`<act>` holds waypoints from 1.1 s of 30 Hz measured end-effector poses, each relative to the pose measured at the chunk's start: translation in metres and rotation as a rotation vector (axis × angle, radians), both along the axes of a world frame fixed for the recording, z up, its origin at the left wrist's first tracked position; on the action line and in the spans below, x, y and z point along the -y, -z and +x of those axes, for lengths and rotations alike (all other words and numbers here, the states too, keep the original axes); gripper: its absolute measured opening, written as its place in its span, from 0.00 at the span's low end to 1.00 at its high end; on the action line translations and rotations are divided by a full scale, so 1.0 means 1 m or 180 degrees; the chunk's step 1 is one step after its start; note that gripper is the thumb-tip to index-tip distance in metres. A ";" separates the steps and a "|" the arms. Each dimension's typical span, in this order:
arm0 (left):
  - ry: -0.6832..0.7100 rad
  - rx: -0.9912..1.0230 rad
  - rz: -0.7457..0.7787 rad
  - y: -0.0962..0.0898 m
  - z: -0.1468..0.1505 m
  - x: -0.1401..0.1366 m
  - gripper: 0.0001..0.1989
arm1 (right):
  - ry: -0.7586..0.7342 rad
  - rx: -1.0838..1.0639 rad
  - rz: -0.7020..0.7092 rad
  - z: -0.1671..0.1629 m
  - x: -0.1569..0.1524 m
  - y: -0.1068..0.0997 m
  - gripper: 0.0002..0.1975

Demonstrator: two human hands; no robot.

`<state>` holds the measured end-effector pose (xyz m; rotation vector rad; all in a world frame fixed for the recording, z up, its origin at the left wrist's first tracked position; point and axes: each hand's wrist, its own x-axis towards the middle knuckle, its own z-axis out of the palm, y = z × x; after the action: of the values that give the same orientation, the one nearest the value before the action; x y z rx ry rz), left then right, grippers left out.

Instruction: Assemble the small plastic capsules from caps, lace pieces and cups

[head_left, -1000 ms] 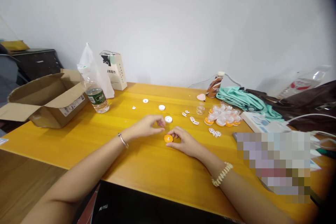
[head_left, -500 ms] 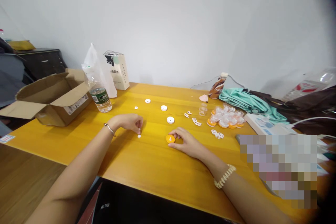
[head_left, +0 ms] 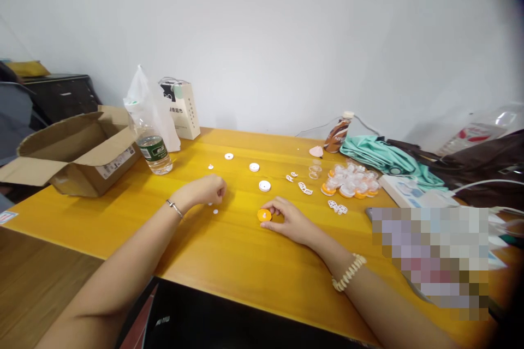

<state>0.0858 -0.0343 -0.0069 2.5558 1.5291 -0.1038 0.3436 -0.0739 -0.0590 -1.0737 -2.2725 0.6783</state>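
Note:
My right hand (head_left: 290, 220) grips the right edge of a round orange piece (head_left: 263, 216) with a small pale knob at its middle, thumb in front and fingers behind. My left hand (head_left: 205, 190) hovers over the table with its fingers curled closed; whatever they hold, if anything, is hidden. Just below it lies a tiny white disc (head_left: 215, 211), and another white bit peeks out by the hand. Beyond the hands are a white round piece (head_left: 265, 186), a second white round piece (head_left: 254, 167), a white ring (head_left: 229, 156) and a small white knobbed part (head_left: 210, 167).
Several white cut-out pieces (head_left: 338, 207) lie right of centre, near clear rings (head_left: 315, 170) and a cluster of clear-and-orange domed items (head_left: 350, 181). An open cardboard box (head_left: 77, 174) and a water bottle (head_left: 154, 154) stand left. A power strip (head_left: 403, 192) and teal cloth (head_left: 385, 155) are right.
My left hand has lifted from beside the tiny white disc and moved slightly up and right, its fingers now curled in. My right hand keeps its grip on the orange piece.

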 end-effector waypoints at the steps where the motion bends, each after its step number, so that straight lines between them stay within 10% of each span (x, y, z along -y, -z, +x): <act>1: 0.0070 0.0010 0.0144 0.001 0.007 0.003 0.08 | -0.0002 0.0004 -0.0003 0.000 0.000 0.000 0.12; 10: 0.1961 0.0932 0.0880 0.019 0.064 0.036 0.10 | -0.0012 0.0018 0.0113 -0.001 -0.003 0.004 0.11; 20: 0.2117 0.0175 0.1304 0.013 0.065 0.045 0.11 | -0.0022 0.0012 0.0074 -0.002 -0.002 0.003 0.11; 28: 0.1211 0.1202 0.0387 -0.014 0.032 0.029 0.08 | -0.0039 -0.0055 -0.0019 0.000 -0.002 0.003 0.11; 33: 0.0332 0.0530 -0.0794 -0.020 -0.006 0.013 0.10 | -0.0037 -0.0065 -0.0036 0.001 -0.002 0.002 0.11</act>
<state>0.0794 -0.0471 0.0134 2.3800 1.2394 -0.0857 0.3443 -0.0724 -0.0613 -1.0550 -2.2616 0.7045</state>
